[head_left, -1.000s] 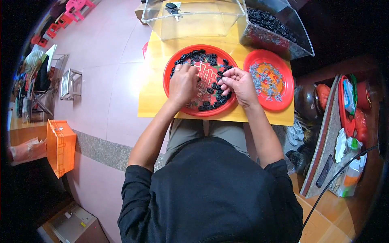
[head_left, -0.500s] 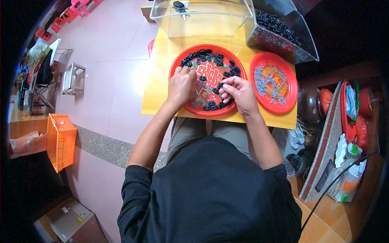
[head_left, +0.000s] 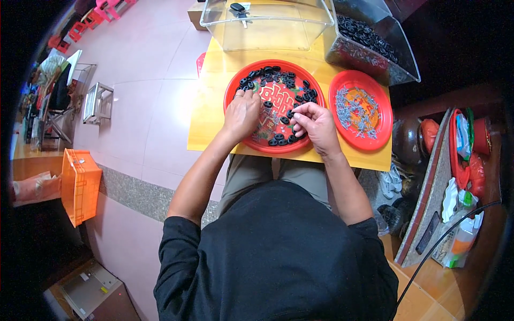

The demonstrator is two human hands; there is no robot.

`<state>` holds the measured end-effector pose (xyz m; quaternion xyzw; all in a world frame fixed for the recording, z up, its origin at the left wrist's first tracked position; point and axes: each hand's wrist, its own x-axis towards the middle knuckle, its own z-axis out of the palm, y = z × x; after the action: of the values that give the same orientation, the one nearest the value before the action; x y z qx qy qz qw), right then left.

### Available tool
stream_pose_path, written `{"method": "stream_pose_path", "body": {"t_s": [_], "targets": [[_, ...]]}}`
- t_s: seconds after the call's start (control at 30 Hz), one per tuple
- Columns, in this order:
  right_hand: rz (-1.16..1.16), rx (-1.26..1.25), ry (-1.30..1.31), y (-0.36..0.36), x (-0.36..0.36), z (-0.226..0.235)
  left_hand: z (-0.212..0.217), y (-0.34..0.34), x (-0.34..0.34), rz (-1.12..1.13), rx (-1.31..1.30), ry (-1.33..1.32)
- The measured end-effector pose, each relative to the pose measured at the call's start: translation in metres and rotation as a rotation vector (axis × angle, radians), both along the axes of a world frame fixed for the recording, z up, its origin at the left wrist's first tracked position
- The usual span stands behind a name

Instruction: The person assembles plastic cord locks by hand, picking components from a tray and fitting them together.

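Observation:
A round red tray (head_left: 234, 81) with a patterned bottom lies in front of me, with small black oval plastic pieces (head_left: 309, 95) around its edge and in its middle. Over its left side, my left hand (head_left: 243, 114) is closed, fingers bent down beside a cluster of black pieces (head_left: 247, 84); its fingertips are hidden. At the right side of the tray, my right hand (head_left: 317, 127) pinches with thumb and forefinger. What it holds is too small to make out; a black piece (head_left: 285, 120) lies close to those fingertips. A second red tray (head_left: 386, 101) holds many small grey pieces (head_left: 349, 115).
The trays rest on a yellow board (head_left: 206, 125). Behind them stand a clear plastic bin (head_left: 267, 35) with a key lying at it and another bin (head_left: 342, 51) full of black pieces. An orange crate (head_left: 81, 187) is at the left; a leaning panel (head_left: 425, 198) stands at the right.
My left hand has shifted slightly, its fingers reaching a little further right over the tray. My right hand has turned slightly, with its pinch kept near the same spot.

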<state>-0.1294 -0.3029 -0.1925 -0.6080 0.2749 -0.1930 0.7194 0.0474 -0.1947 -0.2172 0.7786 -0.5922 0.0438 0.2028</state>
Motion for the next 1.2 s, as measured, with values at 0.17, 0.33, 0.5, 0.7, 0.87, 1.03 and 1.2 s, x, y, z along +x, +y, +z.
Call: {"method": "stream_pose_path", "body": {"t_s": [0.17, 0.33, 0.5, 0.7, 0.87, 1.03, 1.2], "targets": [[-0.003, -0.031, -0.001, 0.004, 0.003, 0.003, -0.004, 0.0, 0.003, -0.052, 0.03, -0.029], [-0.073, -0.318, -0.035, 0.005, 0.003, 0.002, -0.003, 0.003, 0.001, -0.024, -0.027, 0.028], [-0.073, -0.234, -0.003, 0.006, 0.004, 0.008, 0.005, 0.007, 0.003, 0.042, -0.086, 0.159], [-0.058, -0.247, 0.021, 0.008, 0.005, 0.003, 0.003, 0.009, 0.011, 0.022, -0.089, 0.094], [-0.048, -0.234, 0.031, 0.008, 0.006, 0.0, 0.004, -0.004, 0.007, -0.053, -0.022, -0.011], [-0.052, -0.224, 0.027, 0.007, 0.002, -0.001, 0.002, -0.01, 0.013, -0.107, 0.046, -0.039], [-0.102, -0.235, 0.036, 0.006, 0.002, 0.001, 0.0, -0.007, 0.014, -0.085, 0.023, -0.053]]}}
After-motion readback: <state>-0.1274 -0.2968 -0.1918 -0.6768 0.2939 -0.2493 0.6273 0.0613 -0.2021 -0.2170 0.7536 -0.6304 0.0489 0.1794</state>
